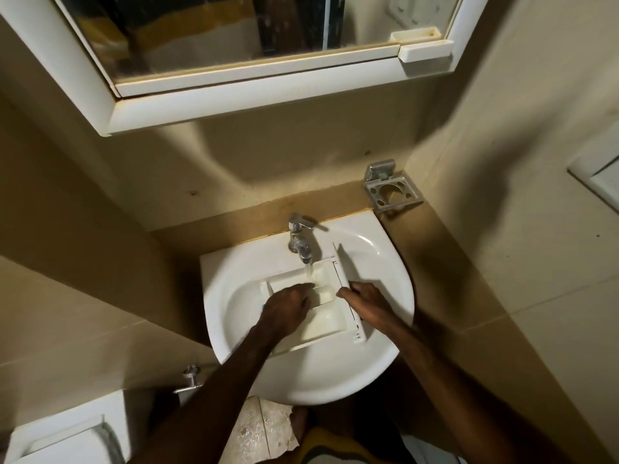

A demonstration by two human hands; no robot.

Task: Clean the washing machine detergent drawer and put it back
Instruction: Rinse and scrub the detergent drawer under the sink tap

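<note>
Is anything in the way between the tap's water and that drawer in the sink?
Nothing visible. The water falls straight from the tap into the detergent drawer; the left hand and right hand sit beside the stream.

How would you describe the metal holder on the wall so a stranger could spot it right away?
Start at the white sink below the mirror. Look past its back right corner to the wall, right of the tap. The holder is a small empty silver bracket with round holes, the only metal thing there besides the tap.
</note>
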